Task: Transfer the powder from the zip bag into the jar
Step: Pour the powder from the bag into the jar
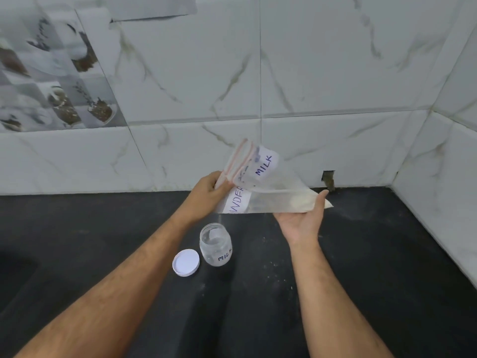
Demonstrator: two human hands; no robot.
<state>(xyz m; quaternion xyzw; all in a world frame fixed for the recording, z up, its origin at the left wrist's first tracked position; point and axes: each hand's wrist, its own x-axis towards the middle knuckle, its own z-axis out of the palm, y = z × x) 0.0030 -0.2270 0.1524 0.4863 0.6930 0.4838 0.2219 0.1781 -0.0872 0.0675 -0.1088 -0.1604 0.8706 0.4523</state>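
A clear zip bag (268, 192) labelled "MILK POWDER" hangs above the counter, tilted with its red zip end up and to the left. My left hand (210, 192) pinches that zip end. My right hand (303, 219), palm up with straight fingers, supports the bag's lower right corner, where a little pale powder lies. A thin stream of powder falls from the bag's lower left edge toward a small clear jar (215, 245) marked "MILK". The jar stands upright and uncapped on the black counter, with white powder inside. Its white lid (186, 262) lies flat just left of it.
The black counter (361, 267) runs to a white marble-tiled wall (309, 86) behind and on the right. A small hole (328, 178) shows in the wall at counter level. A dark sink recess (15, 270) lies at the far left. Powder specks dust the counter.
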